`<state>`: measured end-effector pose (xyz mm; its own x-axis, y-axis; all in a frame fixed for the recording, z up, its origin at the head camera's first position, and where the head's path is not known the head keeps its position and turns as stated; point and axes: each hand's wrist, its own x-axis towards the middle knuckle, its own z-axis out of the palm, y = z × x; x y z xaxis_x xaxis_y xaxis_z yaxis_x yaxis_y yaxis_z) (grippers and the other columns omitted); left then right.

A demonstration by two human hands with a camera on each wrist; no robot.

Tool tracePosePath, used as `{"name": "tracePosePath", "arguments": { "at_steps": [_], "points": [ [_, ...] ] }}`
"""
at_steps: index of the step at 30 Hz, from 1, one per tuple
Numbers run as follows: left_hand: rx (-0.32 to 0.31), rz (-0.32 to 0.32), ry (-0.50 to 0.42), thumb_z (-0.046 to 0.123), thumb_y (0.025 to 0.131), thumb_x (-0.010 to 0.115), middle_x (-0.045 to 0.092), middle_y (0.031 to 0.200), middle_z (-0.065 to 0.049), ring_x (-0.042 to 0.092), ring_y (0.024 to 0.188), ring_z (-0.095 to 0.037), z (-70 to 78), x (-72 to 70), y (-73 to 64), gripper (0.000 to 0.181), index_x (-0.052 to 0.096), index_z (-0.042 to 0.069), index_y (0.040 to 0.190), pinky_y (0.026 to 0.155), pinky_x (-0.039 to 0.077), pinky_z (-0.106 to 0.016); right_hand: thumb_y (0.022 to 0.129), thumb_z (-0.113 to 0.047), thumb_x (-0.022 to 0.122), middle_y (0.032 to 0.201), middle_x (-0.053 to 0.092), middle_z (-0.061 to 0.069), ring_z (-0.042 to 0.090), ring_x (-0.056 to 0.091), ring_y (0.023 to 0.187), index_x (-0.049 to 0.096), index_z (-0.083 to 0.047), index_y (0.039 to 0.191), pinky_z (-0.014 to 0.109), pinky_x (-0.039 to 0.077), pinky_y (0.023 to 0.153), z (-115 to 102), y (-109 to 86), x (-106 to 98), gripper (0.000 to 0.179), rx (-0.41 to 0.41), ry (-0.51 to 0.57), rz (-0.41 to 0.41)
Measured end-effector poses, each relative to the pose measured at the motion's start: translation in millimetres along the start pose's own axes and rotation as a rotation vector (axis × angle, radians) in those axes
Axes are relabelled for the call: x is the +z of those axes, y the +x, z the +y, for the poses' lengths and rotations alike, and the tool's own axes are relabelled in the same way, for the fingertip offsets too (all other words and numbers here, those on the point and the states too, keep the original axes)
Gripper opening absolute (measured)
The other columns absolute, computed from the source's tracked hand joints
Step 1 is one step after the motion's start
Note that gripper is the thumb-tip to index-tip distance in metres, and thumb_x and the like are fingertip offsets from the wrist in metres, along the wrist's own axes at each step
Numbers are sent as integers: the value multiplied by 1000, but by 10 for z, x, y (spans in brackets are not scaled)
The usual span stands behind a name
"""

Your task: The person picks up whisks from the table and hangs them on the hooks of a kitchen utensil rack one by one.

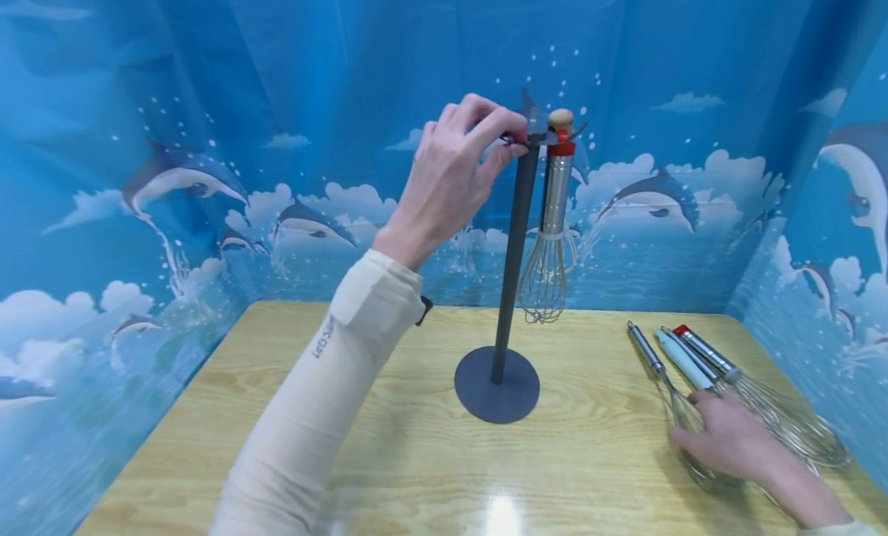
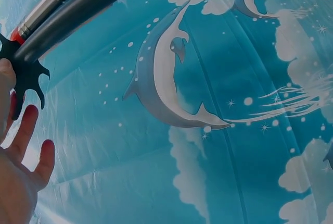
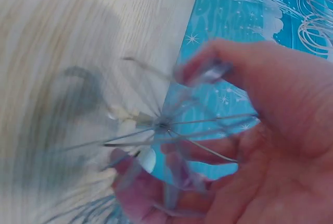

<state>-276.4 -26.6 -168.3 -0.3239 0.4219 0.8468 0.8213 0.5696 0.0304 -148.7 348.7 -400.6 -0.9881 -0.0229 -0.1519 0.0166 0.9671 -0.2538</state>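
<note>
A dark metal stand [image 1: 514, 266] rises from a round base, with hooks [image 2: 28, 81] spreading at its top. My left hand [image 1: 454, 158] pinches one of these hooks between thumb and fingers. From the stand's right side hangs a steel whisk [image 1: 555, 197] with a red handle end; a tan round knob [image 1: 560, 119] shows just above it. At the lower right, my right hand [image 1: 735, 436] curls round the wire head of a slim steel whisk [image 1: 645, 347]. Blurred whisk wires [image 3: 203, 119] cross between thumb and fingers in the right wrist view.
Beside the right hand lie a whisk with a pale blue handle [image 1: 683, 359] and a steel whisk with a red end [image 1: 708, 351]. The wooden table [image 1: 388, 451] meets a blue dolphin-print curtain [image 1: 361, 73] at the back and sides.
</note>
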Motion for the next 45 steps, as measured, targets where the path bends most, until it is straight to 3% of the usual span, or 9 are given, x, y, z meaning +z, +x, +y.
{"name": "tracePosePath", "arguments": {
  "at_steps": [5, 10, 15, 21, 26, 32, 36, 39, 45],
  "points": [
    [16, 10, -55, 32, 104, 59, 59, 124, -12, 56, 112, -24, -60, -12, -25, 28, 69, 12, 120, 93, 43, -37, 98, -41, 62, 82, 63, 21, 47, 57, 86, 48, 19, 137, 52, 51, 67, -5, -9, -28, 73, 18, 63, 52],
    [37, 10, -119, 31, 104, 59, 57, 124, -13, 58, 109, -23, -109, -36, -31, 27, 69, 11, 120, 94, 45, -35, 100, -38, 59, 57, 35, -4, 13, 32, 54, 48, 16, 140, 31, 31, 48, -18, -49, -36, 68, 29, 140, 57],
    [10, -22, -170, 27, 106, 54, 55, 125, -14, 59, 104, -22, -125, -47, -32, 27, 68, 10, 121, 90, 49, -32, 102, -35, 55, 62, 38, -3, 10, 31, 53, 50, 14, 140, 29, 29, 48, -29, -71, -57, 62, 53, 227, 59],
    [-50, -27, -209, 26, 106, 52, 54, 123, -14, 57, 103, -23, -110, -30, -34, 27, 69, 9, 119, 88, 49, -30, 104, -34, 47, 87, 64, 5, 12, 60, 66, 38, 11, 150, 30, 44, 56, -46, -77, -131, 64, 146, 395, 53],
    [-50, -11, -225, 25, 106, 53, 54, 121, -13, 56, 102, -22, -91, -13, -19, 27, 70, 9, 119, 85, 48, -28, 105, -27, 48, 102, 66, 12, 11, 72, 71, 36, 9, 152, 29, 59, 62, -69, -99, -152, 61, 147, 574, 164],
    [-56, -5, -237, 25, 105, 54, 54, 120, -14, 56, 104, -23, -80, 0, -11, 26, 70, 9, 118, 87, 50, -31, 102, -18, 63, 113, 50, -1, 0, 71, 72, 46, -4, 153, 23, 53, 54, -115, -161, -59, 55, 9, 712, 430],
    [-61, -4, -230, 25, 105, 54, 53, 120, -14, 56, 104, -24, -64, 9, -20, 26, 70, 9, 118, 87, 51, -32, 98, 3, 63, 112, 58, -12, 3, 74, 78, 56, -13, 146, 17, 56, 61, -186, -191, -51, 51, -182, 1002, 536],
    [-64, -3, -221, 26, 106, 54, 53, 120, -14, 57, 104, -24, -51, 15, -25, 26, 70, 9, 118, 87, 50, -27, 93, 20, 56, 115, 69, -5, 8, 76, 82, 56, -1, 143, 18, 59, 74, -275, -204, -47, 54, -389, 1212, 575],
    [-66, 1, -215, 26, 106, 53, 53, 120, -13, 58, 101, -23, -41, 33, -28, 25, 69, 9, 116, 86, 50, -26, 86, 32, 47, 118, 73, 14, 16, 75, 93, 43, 24, 139, 21, 59, 80, -463, -174, -61, 54, -709, 1309, 678]
  ]
}}
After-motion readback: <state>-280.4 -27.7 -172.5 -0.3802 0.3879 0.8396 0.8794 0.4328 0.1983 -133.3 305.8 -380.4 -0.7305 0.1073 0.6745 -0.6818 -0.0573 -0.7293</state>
